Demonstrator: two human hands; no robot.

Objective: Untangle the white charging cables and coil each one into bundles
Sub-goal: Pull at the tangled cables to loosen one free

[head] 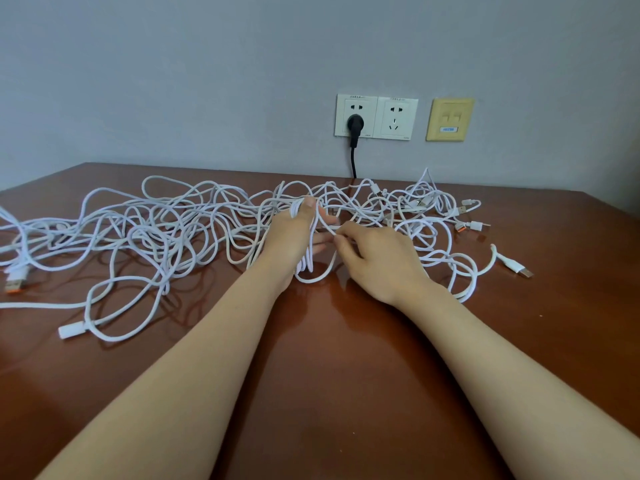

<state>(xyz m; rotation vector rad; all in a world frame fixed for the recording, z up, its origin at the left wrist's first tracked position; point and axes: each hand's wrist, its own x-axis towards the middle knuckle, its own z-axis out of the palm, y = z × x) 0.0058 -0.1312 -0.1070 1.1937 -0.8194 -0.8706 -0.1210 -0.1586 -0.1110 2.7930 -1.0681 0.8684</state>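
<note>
A tangle of several white charging cables sprawls across the far half of the brown table. My left hand sits in the middle of the tangle with loops of one white cable wound around it, the thumb pressed on the loops at the top. My right hand is just to its right and pinches a strand of that cable between thumb and fingertips. Loose plug ends lie at the left and right of the pile.
Wall sockets sit on the grey wall behind the table, with a black plug and its cord running down behind the table's back edge. A yellow network plate is beside them. The near half of the table shows bare wood.
</note>
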